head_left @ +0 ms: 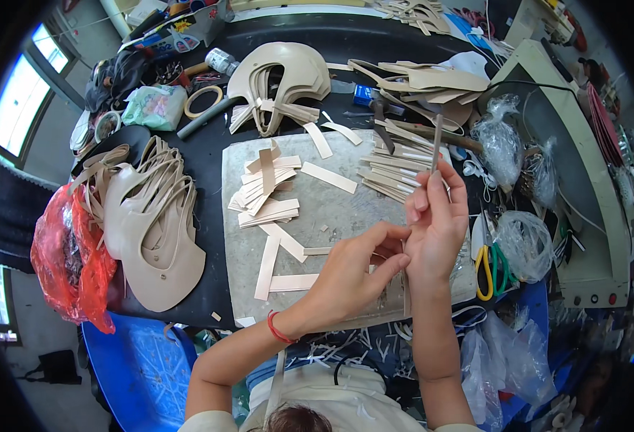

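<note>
Above the grey work slab (338, 216), my right hand (435, 230) is closed on a narrow beige strip (438, 137) that sticks up from its fingers. My left hand (353, 273), with a red cord at the wrist, meets the base of my right palm. Its thumb and fingertips are pinched together; what lies between them is too small to make out. Left of my hands, a stack of short pale strips (266, 191) sits on the slab, with loose strips (265, 266) around it. A row of pale strips (389, 173) lies just beyond my right hand.
Stacked beige shoe-upper pieces (165, 245) lie at the left beside a red plastic bag (72, 259); another stack (281, 61) stands at the back. A hammer (381, 126) rests behind the strips. At the right are yellow-handled scissors (483, 273), clear bags (524, 245) and a cream machine (583, 266).
</note>
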